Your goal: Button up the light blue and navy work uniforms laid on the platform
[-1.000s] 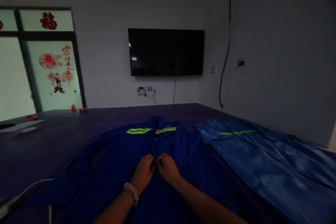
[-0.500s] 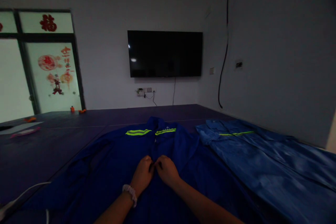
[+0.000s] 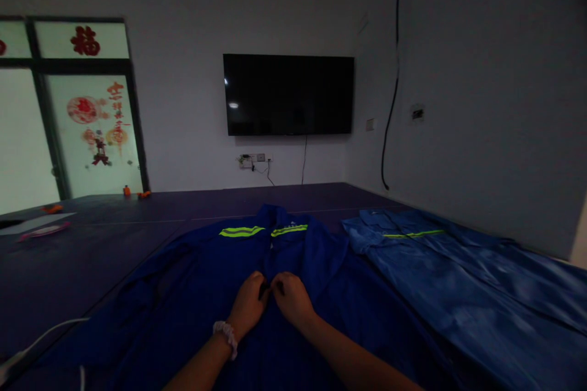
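A dark blue work jacket (image 3: 202,269) with yellow-green reflective strips across the chest lies spread in front of me, collar pointing away. Both hands meet at its front opening, a little below the strips. My left hand (image 3: 250,300), with a pale scrunchie (image 3: 225,337) on the wrist, is closed in a pinch on the jacket's front edge. Close beside it, my right hand (image 3: 291,300) pinches the facing edge, its fingertips nearly touching the left ones. Whatever fastening lies between the fingers is hidden and too dark to make out.
A lighter blue garment (image 3: 440,275) with a yellow-green strip lies at the right. White cable (image 3: 50,331) runs at the lower left. A pink-rimmed item (image 3: 46,230) and orange objects (image 3: 126,190) sit on the purple surface (image 3: 151,211). A television (image 3: 288,95) hangs on the wall.
Both hands stay at the same spot on the jacket front, with only a slight shift of the fingers. The garments have not visibly moved.
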Available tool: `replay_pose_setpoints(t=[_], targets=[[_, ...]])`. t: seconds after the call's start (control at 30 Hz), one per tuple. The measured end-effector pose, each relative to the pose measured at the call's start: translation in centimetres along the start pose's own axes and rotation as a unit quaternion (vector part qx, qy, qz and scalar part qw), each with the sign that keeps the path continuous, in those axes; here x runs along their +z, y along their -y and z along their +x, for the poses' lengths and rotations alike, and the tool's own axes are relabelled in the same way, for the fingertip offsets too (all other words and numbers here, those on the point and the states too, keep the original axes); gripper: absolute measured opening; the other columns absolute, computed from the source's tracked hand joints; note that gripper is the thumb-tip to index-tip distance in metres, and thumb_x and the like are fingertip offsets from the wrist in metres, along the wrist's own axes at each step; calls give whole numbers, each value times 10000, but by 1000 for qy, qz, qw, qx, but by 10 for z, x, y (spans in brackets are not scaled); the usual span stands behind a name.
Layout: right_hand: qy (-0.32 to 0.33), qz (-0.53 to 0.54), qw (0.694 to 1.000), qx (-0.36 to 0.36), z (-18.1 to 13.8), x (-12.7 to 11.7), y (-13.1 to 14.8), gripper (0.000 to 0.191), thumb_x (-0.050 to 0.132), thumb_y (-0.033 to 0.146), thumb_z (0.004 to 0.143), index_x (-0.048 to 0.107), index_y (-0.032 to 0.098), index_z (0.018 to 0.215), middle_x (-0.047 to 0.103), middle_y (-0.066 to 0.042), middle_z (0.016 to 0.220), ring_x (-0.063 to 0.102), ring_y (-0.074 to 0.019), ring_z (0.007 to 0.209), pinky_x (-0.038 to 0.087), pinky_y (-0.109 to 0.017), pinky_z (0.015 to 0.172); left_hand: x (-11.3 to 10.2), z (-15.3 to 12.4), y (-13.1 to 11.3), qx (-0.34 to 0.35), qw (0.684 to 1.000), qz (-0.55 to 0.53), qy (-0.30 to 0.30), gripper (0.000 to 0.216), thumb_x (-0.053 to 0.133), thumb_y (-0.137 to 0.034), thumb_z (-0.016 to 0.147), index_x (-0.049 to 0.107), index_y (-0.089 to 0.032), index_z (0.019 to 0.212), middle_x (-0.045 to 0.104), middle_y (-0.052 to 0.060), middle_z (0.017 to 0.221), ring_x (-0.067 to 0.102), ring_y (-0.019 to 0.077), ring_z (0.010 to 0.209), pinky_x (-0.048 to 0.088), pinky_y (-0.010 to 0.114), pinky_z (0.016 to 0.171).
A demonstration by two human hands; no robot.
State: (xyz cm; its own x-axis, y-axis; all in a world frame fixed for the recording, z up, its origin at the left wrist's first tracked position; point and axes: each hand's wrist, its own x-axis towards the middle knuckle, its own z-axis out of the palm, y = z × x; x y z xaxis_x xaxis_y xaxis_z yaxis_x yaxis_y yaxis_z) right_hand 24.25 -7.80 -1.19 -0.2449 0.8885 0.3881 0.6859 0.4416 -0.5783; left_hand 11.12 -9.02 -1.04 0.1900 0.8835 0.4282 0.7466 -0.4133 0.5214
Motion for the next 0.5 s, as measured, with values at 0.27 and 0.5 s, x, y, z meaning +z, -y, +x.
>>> replay_pose_setpoints(t=[0.27, 0.5], targets=[[8, 3, 1000, -4, 1, 1, -3, 235, 433, 118, 740, 652, 190, 784, 659, -34, 840, 591, -139, 798, 403, -210, 722, -2, -1, -1, -2, 1000, -17, -5, 94, 419, -128, 744, 462, -175, 675, 527, 36, 751, 526, 163, 756, 384, 255, 642], [4, 25, 1000, -13, 2, 1, -3, 247, 438, 102, 710, 663, 191, 758, 670, -29, 801, 597, -134, 761, 405, -206, 702, 0, 0, 3, -5, 1000, -23, 4, 105, 413, -131, 738, 453, -182, 654, 513, 21, 706, 518, 159, 735, 376, 247, 623]])
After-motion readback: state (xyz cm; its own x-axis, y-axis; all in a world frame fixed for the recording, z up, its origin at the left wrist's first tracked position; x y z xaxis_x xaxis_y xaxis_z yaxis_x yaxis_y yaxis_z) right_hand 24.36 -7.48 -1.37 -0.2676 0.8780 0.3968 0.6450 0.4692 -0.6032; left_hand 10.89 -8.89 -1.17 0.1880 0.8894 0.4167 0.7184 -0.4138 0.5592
